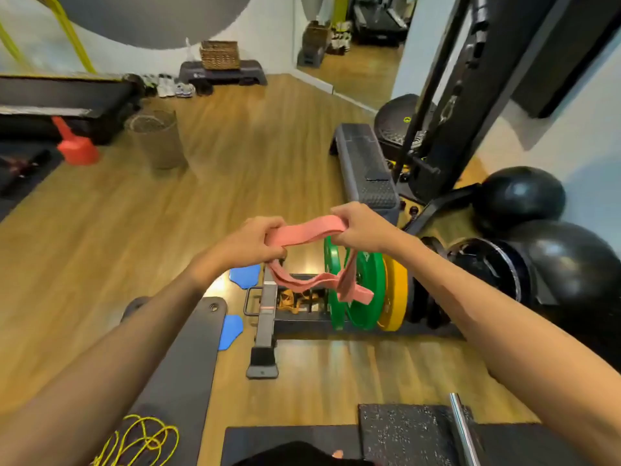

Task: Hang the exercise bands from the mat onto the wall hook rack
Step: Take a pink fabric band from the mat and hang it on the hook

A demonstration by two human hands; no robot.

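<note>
Head view is looking down over a wooden gym floor, where a person is holding a pink exercise band in the air with both bare hands. The left hand is gripping one end of the band, its fingers curled tight around the gathered loops. The right hand is pinching the other end, fingers closed on the strap. Between the two hands a short stretch of the band is running nearly level, while more loops are drooping below and hanging in front of the green weight plates. A yellow weight plate is standing just beside the green ones on a low rack. A dark mat is lying on the floor under the left forearm, and a yellow cord is lying coiled on its near end. Two blue pads are resting on the floor beside the mat. Black exercise balls are sitting against the wall at the right. A grey step platform is lying farther back, and a wicker basket is sitting on another step near the far wall.
</note>
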